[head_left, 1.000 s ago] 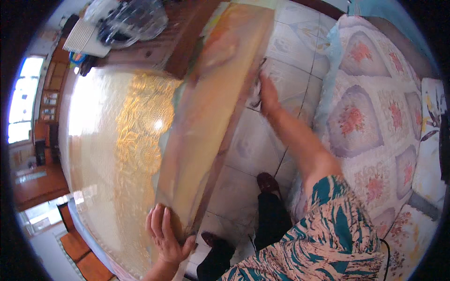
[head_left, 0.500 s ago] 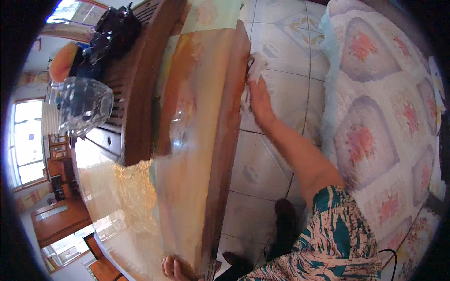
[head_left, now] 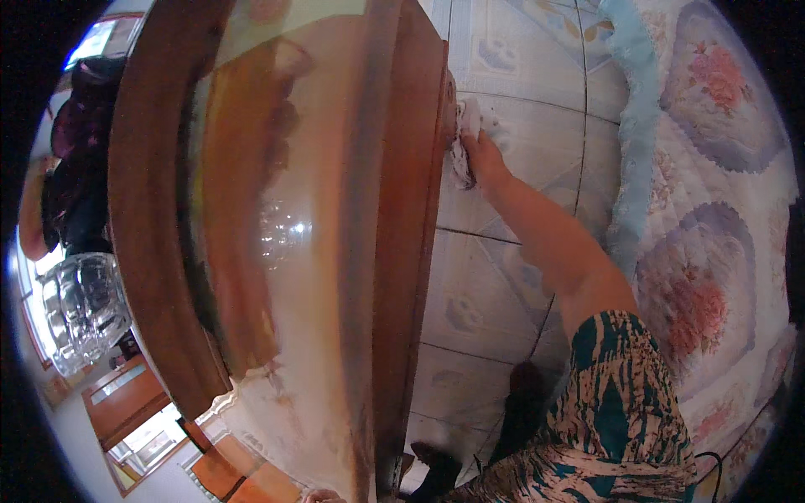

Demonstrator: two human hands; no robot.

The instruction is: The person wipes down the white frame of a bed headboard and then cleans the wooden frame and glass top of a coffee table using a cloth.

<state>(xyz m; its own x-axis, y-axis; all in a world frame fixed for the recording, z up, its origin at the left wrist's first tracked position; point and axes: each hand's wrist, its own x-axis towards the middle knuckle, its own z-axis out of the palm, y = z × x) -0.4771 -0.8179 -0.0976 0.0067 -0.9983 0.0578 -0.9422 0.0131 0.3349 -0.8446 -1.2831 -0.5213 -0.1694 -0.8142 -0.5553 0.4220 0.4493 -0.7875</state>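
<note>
Bent low beside a reddish-brown wooden cabinet point(head_left: 405, 193), I press a crumpled whitish cloth point(head_left: 459, 163) to its side face with my right hand point(head_left: 484, 161). The fingers are closed on the cloth, and the cabinet edge hides part of it. My right arm reaches forward over the tiled floor. At the bottom edge of the picture, only a sliver of my left hand point(head_left: 323, 496) shows on the cabinet's glossy top point(head_left: 323, 251); its fingers are mostly cut off.
A dark wooden tray-like piece point(head_left: 151, 168) stands on the top's left part, with a clear glass bowl point(head_left: 82, 310) beyond it. A bed with a flowered quilt point(head_left: 704, 277) flanks the tiled floor point(head_left: 478, 293) on the right. My dark shoes point(head_left: 436, 465) are below.
My view has moved lower and closer to the cabinet. My right hand still holds the cloth at the side face, while my left hand has nearly left the picture at the bottom.
</note>
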